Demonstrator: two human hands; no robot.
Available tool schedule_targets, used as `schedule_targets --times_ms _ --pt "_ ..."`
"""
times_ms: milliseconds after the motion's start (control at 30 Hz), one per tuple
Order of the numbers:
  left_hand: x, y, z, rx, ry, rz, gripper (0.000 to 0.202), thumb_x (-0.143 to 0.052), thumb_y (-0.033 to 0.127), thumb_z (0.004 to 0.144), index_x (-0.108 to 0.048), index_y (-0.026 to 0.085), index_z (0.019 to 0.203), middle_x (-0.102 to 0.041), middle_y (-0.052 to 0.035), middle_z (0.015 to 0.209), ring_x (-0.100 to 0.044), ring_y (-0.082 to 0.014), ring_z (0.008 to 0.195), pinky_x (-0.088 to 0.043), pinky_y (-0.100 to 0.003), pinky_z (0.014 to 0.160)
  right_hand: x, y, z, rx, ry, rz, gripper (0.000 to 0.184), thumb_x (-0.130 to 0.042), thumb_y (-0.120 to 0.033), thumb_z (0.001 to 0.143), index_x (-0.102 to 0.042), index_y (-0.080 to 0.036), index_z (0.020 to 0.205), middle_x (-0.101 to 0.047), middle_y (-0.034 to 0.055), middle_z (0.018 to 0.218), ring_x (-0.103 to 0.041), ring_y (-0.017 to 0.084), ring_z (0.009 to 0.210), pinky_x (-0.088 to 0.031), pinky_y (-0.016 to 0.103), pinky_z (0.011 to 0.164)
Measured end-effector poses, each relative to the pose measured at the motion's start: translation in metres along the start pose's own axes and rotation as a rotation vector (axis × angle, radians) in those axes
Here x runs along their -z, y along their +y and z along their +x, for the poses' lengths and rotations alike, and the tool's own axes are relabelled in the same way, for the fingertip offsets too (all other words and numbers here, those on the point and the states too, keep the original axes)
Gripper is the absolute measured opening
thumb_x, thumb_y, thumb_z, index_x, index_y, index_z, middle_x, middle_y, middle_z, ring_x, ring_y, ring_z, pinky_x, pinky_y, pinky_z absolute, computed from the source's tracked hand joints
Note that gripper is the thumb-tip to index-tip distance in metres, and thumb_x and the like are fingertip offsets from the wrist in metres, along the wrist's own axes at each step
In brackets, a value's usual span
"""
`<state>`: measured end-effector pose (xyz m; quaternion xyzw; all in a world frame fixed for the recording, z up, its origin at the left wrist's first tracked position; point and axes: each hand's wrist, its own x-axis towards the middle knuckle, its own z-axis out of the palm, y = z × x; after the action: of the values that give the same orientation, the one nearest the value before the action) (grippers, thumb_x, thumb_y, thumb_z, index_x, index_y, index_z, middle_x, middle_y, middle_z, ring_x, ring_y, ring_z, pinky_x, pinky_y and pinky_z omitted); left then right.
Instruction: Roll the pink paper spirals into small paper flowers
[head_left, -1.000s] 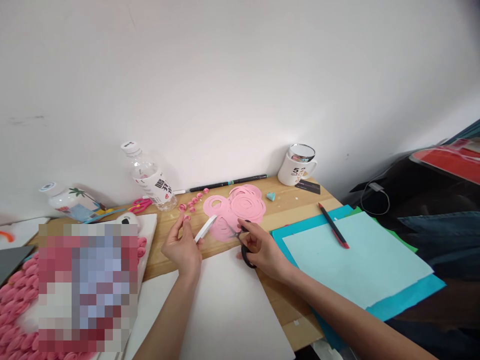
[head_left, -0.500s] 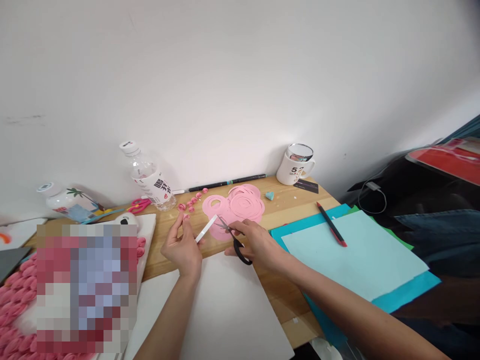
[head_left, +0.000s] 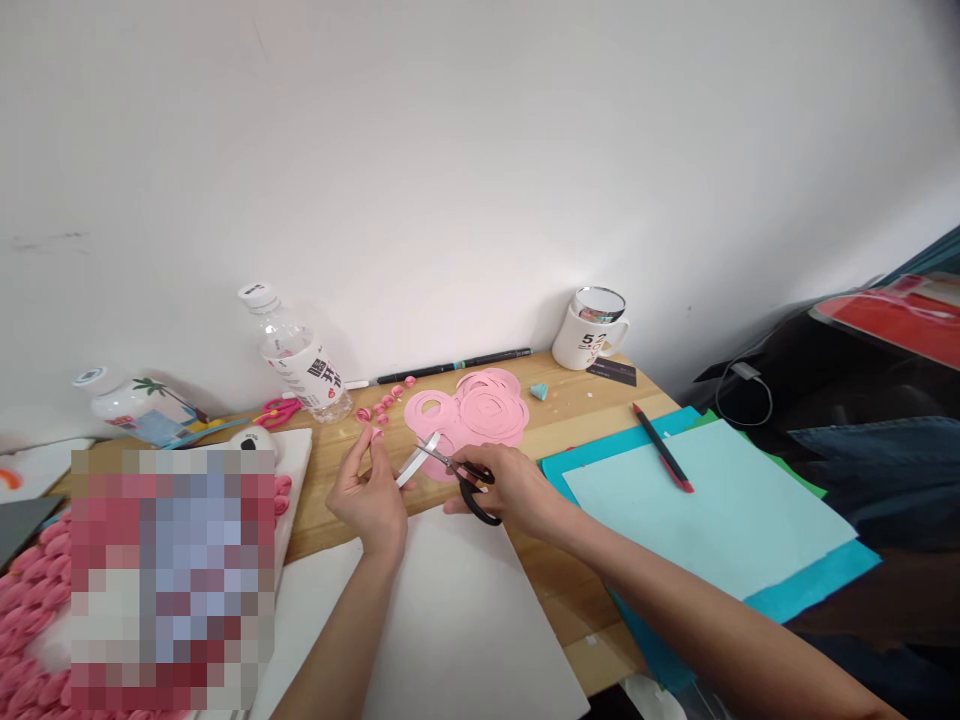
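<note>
My left hand [head_left: 367, 500] is closed, pinching a small pink rolled paper piece [head_left: 377, 436] at its fingertips. A narrow white strip [head_left: 417, 460], seemingly tape, also sticks out of that hand toward the upper right. Black-handled scissors [head_left: 478, 501] are gripped in my right hand [head_left: 514, 490], their blades crossing the strip near its far end. Behind the blades lie pink paper spirals [head_left: 491, 408], cut into rings, on the wooden table [head_left: 330, 470]. Several small pink paper rolls [head_left: 385, 402] rest to the left of them.
White sheets [head_left: 465, 600] lie under my forearms. A water bottle [head_left: 304, 365], a mug [head_left: 589, 335] and a long black pen [head_left: 454, 366] stand or lie along the wall. At right, a red-black pen [head_left: 664, 450] rests on pale blue paper [head_left: 705, 510]. Pink paper-roll artwork [head_left: 45, 590] is at left.
The scissors' blades have moved slightly left and closed from a wider angle, now lying across the white strip. My left hand has shifted slightly right.
</note>
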<state>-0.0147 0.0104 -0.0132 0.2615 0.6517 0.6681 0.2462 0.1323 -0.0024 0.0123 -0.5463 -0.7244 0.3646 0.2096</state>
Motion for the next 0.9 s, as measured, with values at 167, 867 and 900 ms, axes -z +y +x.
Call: schedule_targets --times_ms 167,867,900 --pt "0.0004 -0.0033 0.0010 -0.014 -0.009 0.022 0.042 -0.062 0.040 0.070 -0.067 0.020 0.107 -0.063 -0.0013 0.073 -0.039 -0.0037 0.038 -0.046 -0.023 0.035 -0.0010 0.0043 -0.0012 -0.001 -0.041 0.145 0.028 -0.068 -0.042 0.064 -0.060 -0.022 0.082 -0.049 -0.0048 0.063 -0.039 0.010 0.056 -0.029 0.021 0.052" --pt "0.0006 -0.0073 0.0025 -0.034 -0.015 0.034 0.040 -0.060 0.036 0.074 -0.065 0.019 0.110 -0.063 -0.0002 0.068 -0.043 -0.0045 0.040 -0.049 -0.023 0.041 0.0035 0.0058 -0.0016 -0.024 -0.134 0.409 0.036 -0.076 -0.042 0.054 -0.052 -0.018 0.068 -0.036 -0.0081 0.053 -0.030 0.007 0.051 -0.021 0.021 0.047" --pt "0.0009 -0.0072 0.0022 -0.052 -0.016 0.037 0.039 -0.060 0.036 0.074 -0.065 0.019 0.109 -0.063 -0.0007 0.070 -0.043 -0.0041 0.040 -0.048 -0.022 0.040 0.0031 0.0066 -0.0019 -0.022 -0.125 0.405 0.037 -0.076 -0.042 0.053 -0.052 -0.018 0.067 -0.036 -0.0081 0.052 -0.030 0.007 0.051 -0.020 0.021 0.047"
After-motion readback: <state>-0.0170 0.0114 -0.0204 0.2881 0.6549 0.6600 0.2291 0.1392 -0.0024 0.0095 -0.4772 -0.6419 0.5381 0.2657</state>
